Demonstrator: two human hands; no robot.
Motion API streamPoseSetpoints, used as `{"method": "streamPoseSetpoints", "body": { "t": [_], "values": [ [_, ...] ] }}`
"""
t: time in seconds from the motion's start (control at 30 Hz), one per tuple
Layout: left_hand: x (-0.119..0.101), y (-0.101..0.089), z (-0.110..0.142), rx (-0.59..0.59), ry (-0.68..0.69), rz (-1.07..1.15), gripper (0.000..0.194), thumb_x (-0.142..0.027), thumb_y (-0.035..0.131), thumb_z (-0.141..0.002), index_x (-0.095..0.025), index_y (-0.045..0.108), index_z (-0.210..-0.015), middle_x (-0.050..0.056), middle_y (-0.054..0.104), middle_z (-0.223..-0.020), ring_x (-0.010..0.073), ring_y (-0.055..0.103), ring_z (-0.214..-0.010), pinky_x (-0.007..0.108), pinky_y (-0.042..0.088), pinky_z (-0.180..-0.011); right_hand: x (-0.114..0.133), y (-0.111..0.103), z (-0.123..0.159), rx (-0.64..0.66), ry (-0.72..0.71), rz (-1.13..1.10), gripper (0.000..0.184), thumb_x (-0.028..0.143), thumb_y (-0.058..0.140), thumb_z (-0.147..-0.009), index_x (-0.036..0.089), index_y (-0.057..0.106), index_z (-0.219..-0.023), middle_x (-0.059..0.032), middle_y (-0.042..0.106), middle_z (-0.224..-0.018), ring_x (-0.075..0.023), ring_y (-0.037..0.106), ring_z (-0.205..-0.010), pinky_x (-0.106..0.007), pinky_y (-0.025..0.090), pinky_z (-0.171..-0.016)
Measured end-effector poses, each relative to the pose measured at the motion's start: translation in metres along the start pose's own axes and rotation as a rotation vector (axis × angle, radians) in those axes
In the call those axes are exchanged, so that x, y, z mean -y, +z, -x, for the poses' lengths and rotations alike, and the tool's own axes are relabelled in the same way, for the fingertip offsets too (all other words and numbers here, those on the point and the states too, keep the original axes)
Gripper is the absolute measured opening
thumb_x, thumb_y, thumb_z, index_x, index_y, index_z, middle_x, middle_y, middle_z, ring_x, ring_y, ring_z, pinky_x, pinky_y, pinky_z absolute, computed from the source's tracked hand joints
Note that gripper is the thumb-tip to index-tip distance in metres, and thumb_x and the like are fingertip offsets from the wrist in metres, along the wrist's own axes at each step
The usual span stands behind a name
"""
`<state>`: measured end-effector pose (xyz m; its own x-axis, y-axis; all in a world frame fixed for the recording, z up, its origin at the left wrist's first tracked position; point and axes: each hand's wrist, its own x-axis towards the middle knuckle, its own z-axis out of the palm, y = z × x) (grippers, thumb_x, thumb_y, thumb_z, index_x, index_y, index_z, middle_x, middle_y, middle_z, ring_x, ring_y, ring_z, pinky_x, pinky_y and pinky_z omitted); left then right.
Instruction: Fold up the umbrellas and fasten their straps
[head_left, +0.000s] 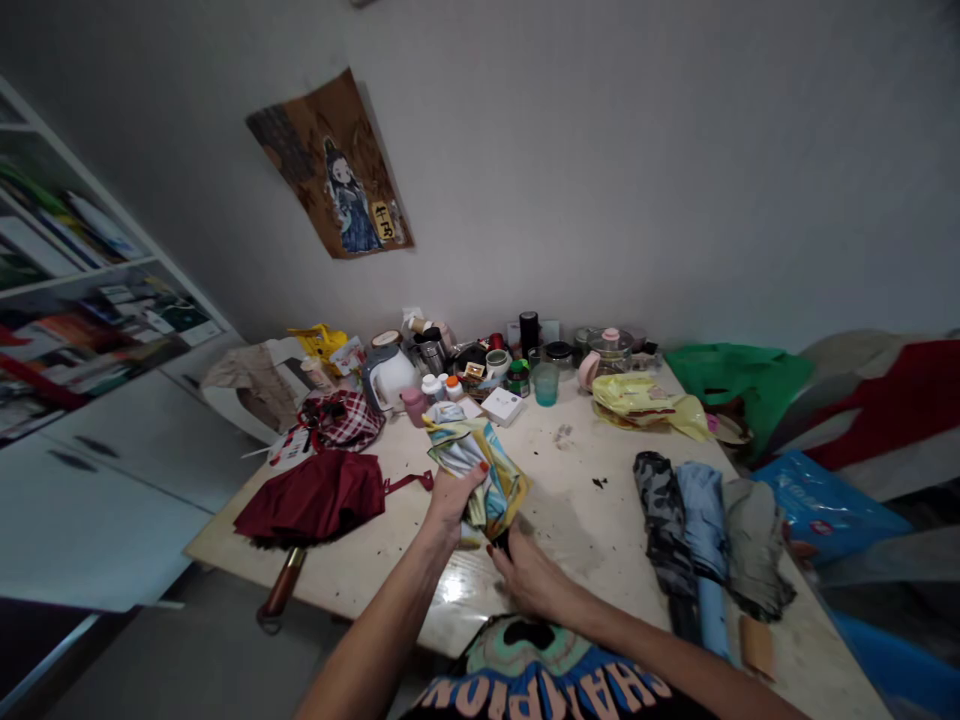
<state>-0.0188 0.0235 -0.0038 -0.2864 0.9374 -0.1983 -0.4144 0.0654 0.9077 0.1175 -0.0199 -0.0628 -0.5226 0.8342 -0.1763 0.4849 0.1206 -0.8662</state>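
My left hand is wrapped round the canopy of a folded umbrella patterned in yellow, blue and white. It rests on the pale wooden table, its tip pointing away from me. My right hand is closed at the umbrella's near end, where a dark handle just shows under the fingers. Both hands sit near the table's front edge.
A dark red umbrella with a wooden handle lies at the left, a plaid one behind it. Three rolled umbrellas lie at the right. Kettle, cups and jars crowd the back; yellow bag and green bag beyond.
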Motion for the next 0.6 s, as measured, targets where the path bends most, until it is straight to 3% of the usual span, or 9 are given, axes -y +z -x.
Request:
{"method": "streamPoseSetpoints", "body": {
  "t": [0.07, 0.2, 0.3, 0.4, 0.5, 0.6],
  "values": [
    [0.002, 0.004, 0.001, -0.065, -0.025, 0.016, 0.064, -0.031, 0.092, -0.039, -0.012, 0.067, -0.095, 0.003, 0.072, -0.080, 0.0154, 0.066, -0.067, 0.030, 0.055, -0.073, 0.001, 0.002, 0.001, -0.045, 0.003, 0.155, 0.040, 0.028, 0.038, -0.093, 0.004, 0.040, -0.126, -0.0223, 0.065, -0.103, -0.0302, 0.066, -0.094, -0.039, 0.048, -0.081],
    [0.003, 0.004, 0.000, -0.116, -0.045, 0.057, 0.054, -0.028, 0.091, -0.039, -0.011, 0.068, -0.084, 0.003, 0.072, -0.073, 0.0156, 0.065, -0.061, 0.029, 0.054, -0.064, 0.005, 0.001, 0.002, -0.022, 0.032, 0.201, 0.045, 0.028, 0.037, -0.094, 0.002, 0.038, -0.130, -0.0229, 0.065, -0.103, -0.0312, 0.064, -0.094, -0.040, 0.046, -0.081],
    [-0.004, -0.003, -0.002, 0.006, -0.075, 0.081, 0.049, -0.024, 0.090, -0.042, -0.011, 0.069, -0.084, 0.003, 0.072, -0.073, 0.0159, 0.066, -0.061, 0.028, 0.054, -0.064, 0.002, -0.011, -0.001, 0.139, -0.109, -0.055, 0.052, 0.029, 0.058, -0.081, 0.008, 0.044, -0.127, -0.0124, 0.065, -0.096, -0.0227, 0.061, -0.084, -0.033, 0.046, -0.074],
    [-0.013, -0.009, -0.002, 0.091, -0.102, 0.121, 0.048, -0.023, 0.090, -0.040, -0.012, 0.068, -0.082, 0.002, 0.072, -0.072, 0.0155, 0.065, -0.059, 0.028, 0.054, -0.062, -0.002, -0.035, -0.006, 0.370, -0.163, -0.506, 0.060, 0.035, 0.073, -0.066, 0.012, 0.052, -0.118, -0.0064, 0.064, -0.093, -0.0175, 0.058, -0.079, -0.027, 0.046, -0.069],
    [-0.016, -0.009, 0.002, 0.133, -0.112, 0.132, 0.048, -0.023, 0.090, -0.039, -0.012, 0.067, -0.079, 0.003, 0.072, -0.072, 0.0155, 0.065, -0.059, 0.027, 0.054, -0.062, 0.002, -0.063, -0.011, 0.267, -0.165, -0.861, 0.059, 0.047, 0.072, -0.068, 0.015, 0.056, -0.115, -0.0089, 0.061, -0.111, -0.0194, 0.059, -0.097, -0.029, 0.047, -0.082],
    [-0.012, -0.001, 0.006, 0.204, -0.110, 0.100, 0.050, -0.024, 0.090, -0.042, -0.012, 0.068, -0.085, 0.004, 0.073, -0.079, 0.0169, 0.066, -0.065, 0.029, 0.055, -0.068, 0.019, -0.083, -0.014, 0.156, -0.231, -0.877, 0.057, 0.052, 0.068, -0.071, 0.016, 0.056, -0.114, -0.0094, 0.061, -0.116, -0.0218, 0.057, -0.104, -0.035, 0.044, -0.092]
  ]
}}
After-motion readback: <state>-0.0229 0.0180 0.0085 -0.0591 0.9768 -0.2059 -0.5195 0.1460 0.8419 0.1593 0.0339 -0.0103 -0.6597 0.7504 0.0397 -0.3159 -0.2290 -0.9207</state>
